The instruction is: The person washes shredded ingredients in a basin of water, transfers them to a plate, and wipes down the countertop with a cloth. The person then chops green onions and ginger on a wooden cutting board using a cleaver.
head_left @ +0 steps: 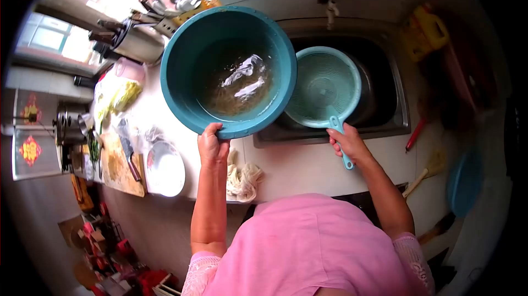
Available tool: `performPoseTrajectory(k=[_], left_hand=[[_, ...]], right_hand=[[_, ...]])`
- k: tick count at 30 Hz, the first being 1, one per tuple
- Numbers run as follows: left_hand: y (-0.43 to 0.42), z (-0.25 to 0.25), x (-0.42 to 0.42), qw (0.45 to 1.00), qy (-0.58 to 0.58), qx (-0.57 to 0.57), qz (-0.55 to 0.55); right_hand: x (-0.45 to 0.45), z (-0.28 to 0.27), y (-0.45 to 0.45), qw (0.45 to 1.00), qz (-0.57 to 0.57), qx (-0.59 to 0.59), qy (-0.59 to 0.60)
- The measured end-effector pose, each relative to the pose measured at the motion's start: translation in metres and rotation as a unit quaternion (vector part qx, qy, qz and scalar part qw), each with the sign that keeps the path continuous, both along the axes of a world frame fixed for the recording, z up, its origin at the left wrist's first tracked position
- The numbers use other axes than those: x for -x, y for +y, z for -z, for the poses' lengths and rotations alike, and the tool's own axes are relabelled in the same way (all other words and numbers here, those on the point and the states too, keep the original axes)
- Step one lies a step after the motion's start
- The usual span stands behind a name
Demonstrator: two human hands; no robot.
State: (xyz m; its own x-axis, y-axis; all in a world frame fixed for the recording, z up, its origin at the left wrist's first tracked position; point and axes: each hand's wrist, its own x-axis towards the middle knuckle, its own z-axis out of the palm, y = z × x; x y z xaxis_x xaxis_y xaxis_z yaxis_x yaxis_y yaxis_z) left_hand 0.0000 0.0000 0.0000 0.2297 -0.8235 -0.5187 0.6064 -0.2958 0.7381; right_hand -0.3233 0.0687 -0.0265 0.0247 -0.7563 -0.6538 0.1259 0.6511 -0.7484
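My left hand grips the near rim of a large blue-green plastic basin, which is tilted beside the sink. Inside the basin lie water and pale, thin strands, with light glaring off the surface. My right hand is closed round the handle of a light-green plastic strainer. The strainer is over the sink, just right of the basin. Its bowl shows no food that I can make out.
A tap is on the wall behind the sink. Left on the counter are a cutting board, a knife, a white bowl and leafy greens. A cloth lies at the front edge. A yellow jug stands right.
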Motion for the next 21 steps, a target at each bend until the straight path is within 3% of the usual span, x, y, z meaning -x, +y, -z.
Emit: performPoseTrajectory(k=[6, 16, 21], left_hand=[[-0.021, -0.018, 0.074, 0.994, -0.103, 0.020, -0.005], [-0.042, -0.017, 0.130, 0.985, -0.135, 0.098, 0.042], [-0.048, -0.010, 0.140, 0.964, -0.165, 0.208, 0.031]], right_hand=[[0.019, 0.003, 0.002, 1.000, 0.017, 0.007, -0.014], [0.034, 0.012, 0.009, 0.999, 0.031, 0.022, -0.028], [0.036, 0.014, 0.007, 0.997, 0.046, 0.013, -0.058]])
